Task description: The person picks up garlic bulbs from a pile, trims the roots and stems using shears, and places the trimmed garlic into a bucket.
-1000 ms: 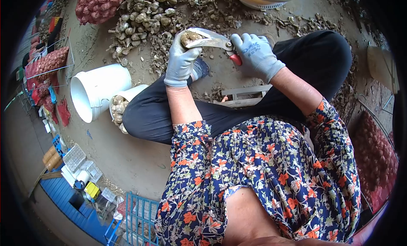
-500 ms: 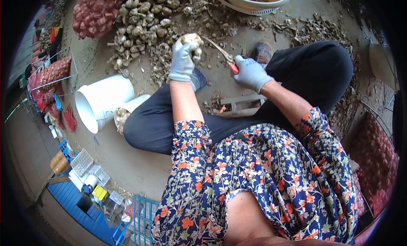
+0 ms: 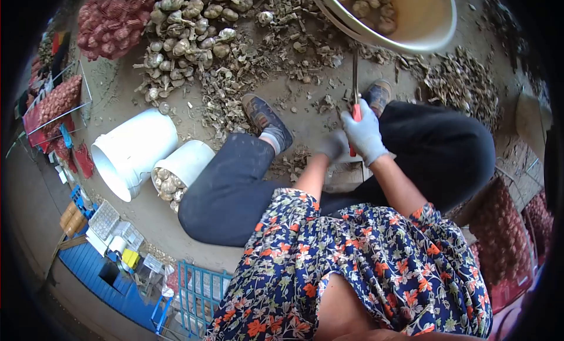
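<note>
Both of my hands wear grey-white gloves. My right hand is closed round the red handle of a metal cutting tool, whose blades point up toward the white basin. My left hand is low between my legs, just left of the right hand and blurred by motion; its fingers and anything in them cannot be made out. Garlic bulbs with stems lie in a pile at the upper left. The basin holds more bulbs.
Left of my bent leg lie a white bucket and a smaller bucket with garlic inside. Red net sacks of garlic stand at upper left and right. Dry scraps litter the floor. A teal rack is at the bottom.
My left hand has dropped from the upper middle to between my legs, and the bulb it held is out of sight. The tool has swung upright. The view has shifted.
</note>
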A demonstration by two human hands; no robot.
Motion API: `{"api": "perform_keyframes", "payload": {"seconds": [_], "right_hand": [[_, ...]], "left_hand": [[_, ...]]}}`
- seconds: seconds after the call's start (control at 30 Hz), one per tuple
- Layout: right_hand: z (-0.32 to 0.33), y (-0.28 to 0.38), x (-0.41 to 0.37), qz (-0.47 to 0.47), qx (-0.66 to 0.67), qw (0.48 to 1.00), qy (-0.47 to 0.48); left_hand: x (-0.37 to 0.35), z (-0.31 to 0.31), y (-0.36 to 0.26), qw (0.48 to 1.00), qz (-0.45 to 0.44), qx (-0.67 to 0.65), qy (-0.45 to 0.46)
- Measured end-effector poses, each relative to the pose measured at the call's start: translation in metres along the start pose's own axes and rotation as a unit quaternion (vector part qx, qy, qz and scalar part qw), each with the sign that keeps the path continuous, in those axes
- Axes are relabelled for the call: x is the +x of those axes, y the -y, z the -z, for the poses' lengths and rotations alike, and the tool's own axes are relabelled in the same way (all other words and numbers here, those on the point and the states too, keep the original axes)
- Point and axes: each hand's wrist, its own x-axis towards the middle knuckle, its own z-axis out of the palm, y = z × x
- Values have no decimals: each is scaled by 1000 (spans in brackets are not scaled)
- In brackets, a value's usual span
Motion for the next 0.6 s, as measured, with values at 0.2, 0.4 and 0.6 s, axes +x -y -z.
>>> {"api": "perform_keyframes", "payload": {"seconds": [0.2, 0.4, 0.6], "right_hand": [[-22, 17, -13, -34, -30, 994, 103], [-13, 56, 8, -25, -95, 981, 165], [-16, 93, 38, 78, -108, 980, 147]], "left_hand": [[-60, -60, 4, 937, -222, 95, 254], [-64, -6, -1, 901, -248, 86, 344], [-64, 182, -87, 903, -46, 210, 371]]}}
